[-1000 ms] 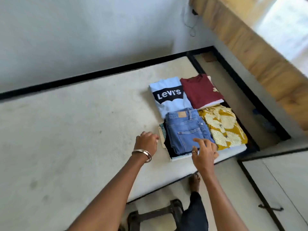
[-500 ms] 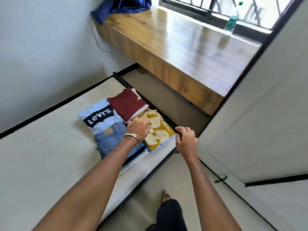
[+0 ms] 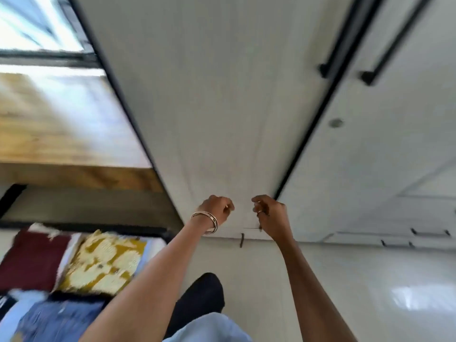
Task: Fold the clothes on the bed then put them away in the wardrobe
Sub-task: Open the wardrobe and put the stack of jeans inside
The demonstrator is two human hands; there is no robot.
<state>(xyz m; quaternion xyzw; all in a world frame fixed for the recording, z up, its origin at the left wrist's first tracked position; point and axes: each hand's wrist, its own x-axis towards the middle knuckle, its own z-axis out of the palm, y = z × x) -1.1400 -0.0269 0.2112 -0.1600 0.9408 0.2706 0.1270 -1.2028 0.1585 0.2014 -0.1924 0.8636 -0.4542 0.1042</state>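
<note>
Folded clothes lie on the bed at the lower left: a maroon shirt [image 3: 32, 260], a yellow patterned shirt [image 3: 103, 265], blue jeans [image 3: 56, 319] and a sliver of a pale blue shirt [image 3: 9, 317]. Straight ahead is the white wardrobe door [image 3: 222, 119], closed. My left hand [image 3: 217, 211], with a metal bangle on its wrist, and my right hand [image 3: 270, 214], with a ring, are raised side by side in front of the door's lower edge. Both have curled fingers and hold nothing. The frame is motion-blurred.
Long black handles [image 3: 330, 58] run along the seam to a second white door [image 3: 394, 144] on the right. Small black drawer pulls [image 3: 241, 240] sit low down. A wooden desk [image 3: 49, 124] under a window stands at the left. A glossy floor [image 3: 370, 292] lies at the right.
My view swung right from the bed to the wardrobe. Both hands left the clothes and bed edge and rose in front of the white door.
</note>
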